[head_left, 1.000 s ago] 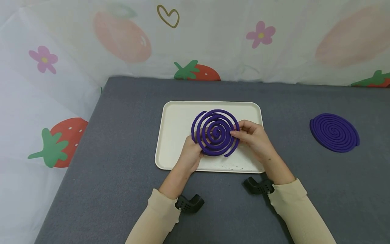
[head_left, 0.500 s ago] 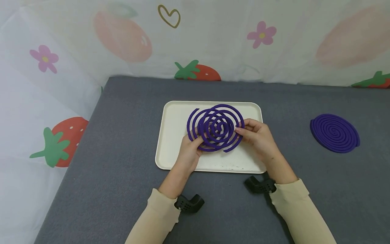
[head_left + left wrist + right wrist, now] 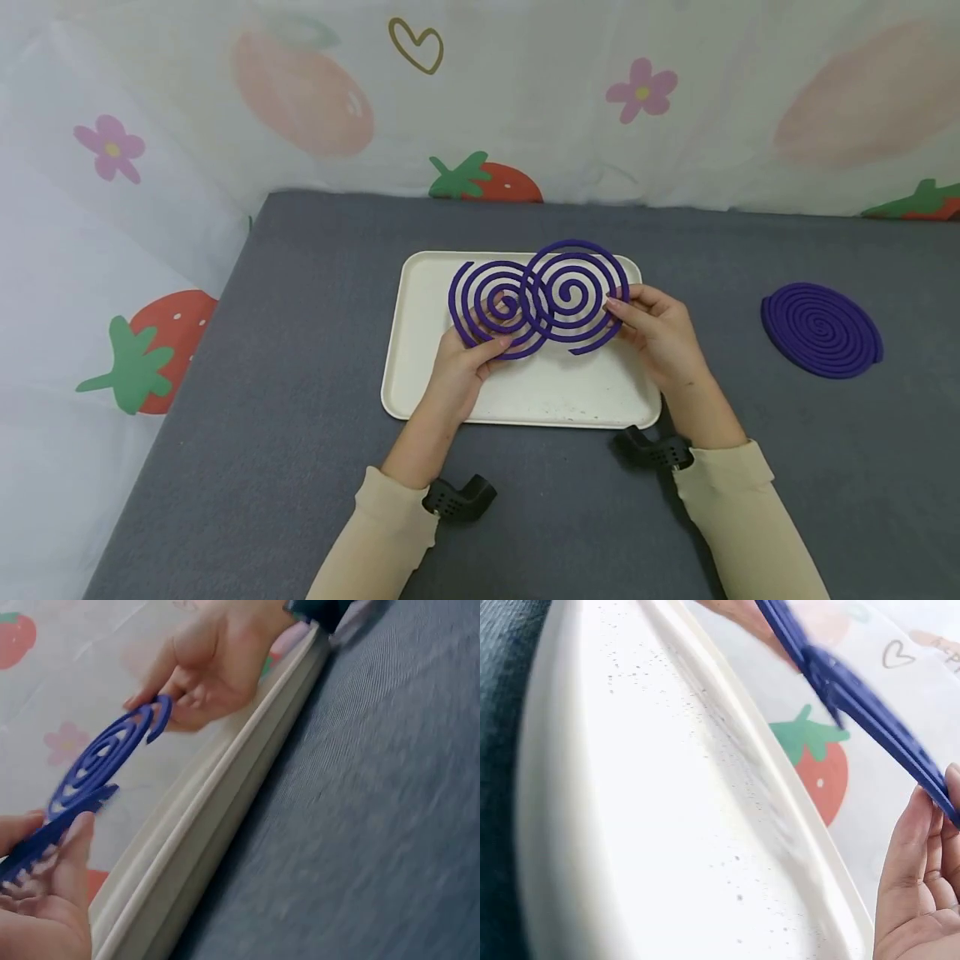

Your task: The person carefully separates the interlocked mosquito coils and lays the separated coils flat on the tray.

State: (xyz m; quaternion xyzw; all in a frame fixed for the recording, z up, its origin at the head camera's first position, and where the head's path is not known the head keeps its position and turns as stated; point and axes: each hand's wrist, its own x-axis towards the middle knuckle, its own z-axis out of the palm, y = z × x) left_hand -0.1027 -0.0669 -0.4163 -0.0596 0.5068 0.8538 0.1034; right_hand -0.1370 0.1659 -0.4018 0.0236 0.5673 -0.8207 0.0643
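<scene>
My left hand pinches one purple mosquito coil between thumb and fingers, above the cream tray. A second mosquito coil is pinched at its right edge by my right hand. In the head view the two coils overlap at their inner sides, the right one sitting higher. From the left wrist, the right-hand coil appears tilted, its loose outer end near the right fingers. The right wrist view shows the coils edge-on, crossing near the top; whether they touch there I cannot tell.
A tightly wound purple mosquito coil disc lies on the grey tabletop to the right. Small dark crumbs dot the tray's floor. A patterned curtain hangs behind the table. Each wrist wears a black camera mount.
The coils, nested as one disc a second ago, have slid apart. My right hand has moved right and up with one; my left has shifted slightly left with the other.
</scene>
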